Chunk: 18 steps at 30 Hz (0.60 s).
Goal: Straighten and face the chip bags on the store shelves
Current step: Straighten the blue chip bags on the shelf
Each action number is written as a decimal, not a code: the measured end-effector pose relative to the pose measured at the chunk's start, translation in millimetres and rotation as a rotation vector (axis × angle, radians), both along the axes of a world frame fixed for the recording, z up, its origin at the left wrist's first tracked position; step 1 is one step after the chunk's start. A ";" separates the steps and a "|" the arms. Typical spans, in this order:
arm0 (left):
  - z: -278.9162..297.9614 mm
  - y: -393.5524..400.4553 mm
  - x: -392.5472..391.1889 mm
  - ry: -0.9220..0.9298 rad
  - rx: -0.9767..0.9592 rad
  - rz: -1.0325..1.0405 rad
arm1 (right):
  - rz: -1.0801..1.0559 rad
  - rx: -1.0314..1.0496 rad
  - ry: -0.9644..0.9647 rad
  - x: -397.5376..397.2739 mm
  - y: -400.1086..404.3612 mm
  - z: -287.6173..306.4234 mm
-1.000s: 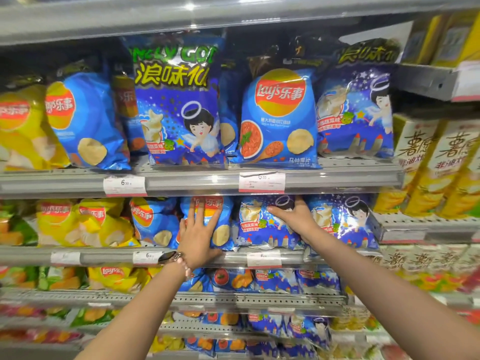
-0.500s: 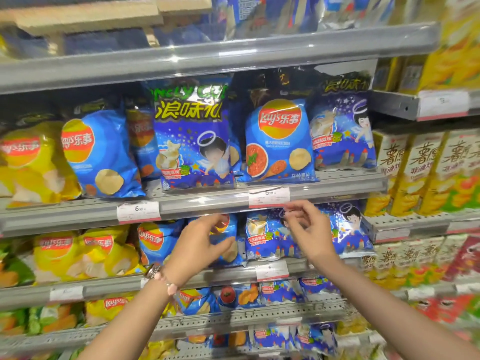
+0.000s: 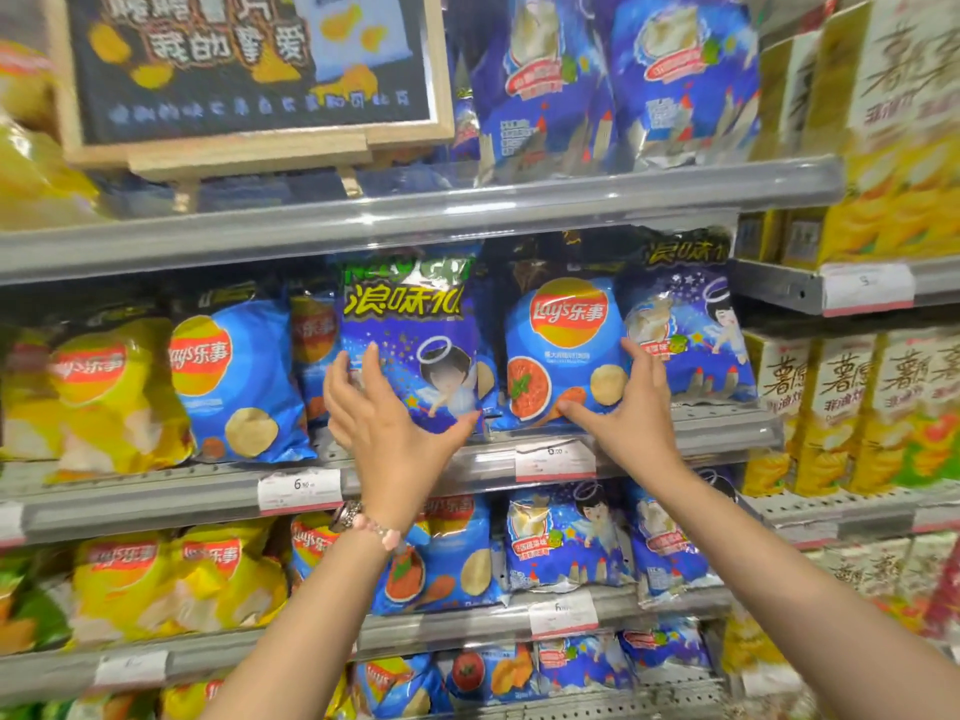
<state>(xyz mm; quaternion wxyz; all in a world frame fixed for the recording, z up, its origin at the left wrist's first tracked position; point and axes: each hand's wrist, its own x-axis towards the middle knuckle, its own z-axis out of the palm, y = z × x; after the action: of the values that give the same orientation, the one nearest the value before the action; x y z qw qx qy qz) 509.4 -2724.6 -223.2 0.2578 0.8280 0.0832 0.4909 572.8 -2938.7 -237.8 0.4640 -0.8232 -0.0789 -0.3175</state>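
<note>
On the middle shelf (image 3: 415, 462) a purple-blue angel bag (image 3: 415, 335) stands upright beside a blue Lay's bag (image 3: 563, 350). My left hand (image 3: 387, 428) is spread in front of the angel bag's lower left, fingers straight up and thumb out under its bottom edge. Fingers of my right hand (image 3: 626, 413) lie straight along the Lay's bag's right edge, and its thumb presses the lower front. Another angel bag (image 3: 685, 335) stands just right of that hand. Neither hand curls round a bag.
Yellow and blue Lay's bags (image 3: 119, 392) fill the shelf's left. A framed chalkboard sign (image 3: 249, 70) and more angel bags (image 3: 613, 80) sit on the shelf above. Yellow boxes (image 3: 841, 402) line the right bay. Price tags (image 3: 555, 459) hang on the rail; more bags fill the shelves below.
Both hands have left the bags on the lower shelf and risen to the shelf above, now on the angel bag and the blue Lay's bag. The view has tilted upward.
</note>
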 end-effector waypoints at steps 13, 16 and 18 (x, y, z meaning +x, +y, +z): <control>0.8 -13.0 33.6 -0.005 -0.261 0.027 | 0.018 -0.070 0.084 22.2 -9.7 10.3; -0.3 -12.4 34.9 -0.049 -0.267 0.017 | 0.060 -0.024 0.091 24.8 -10.2 10.0; -2.9 -11.5 34.6 -0.085 -0.260 -0.017 | 0.068 0.019 0.079 25.8 -10.8 8.7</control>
<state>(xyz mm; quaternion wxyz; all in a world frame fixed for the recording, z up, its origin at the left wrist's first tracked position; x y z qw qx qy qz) 544.0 -2736.1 -226.0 0.3703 0.7669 0.1283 0.5083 598.6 -2949.5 -229.2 0.4853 -0.8274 -0.0855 -0.2694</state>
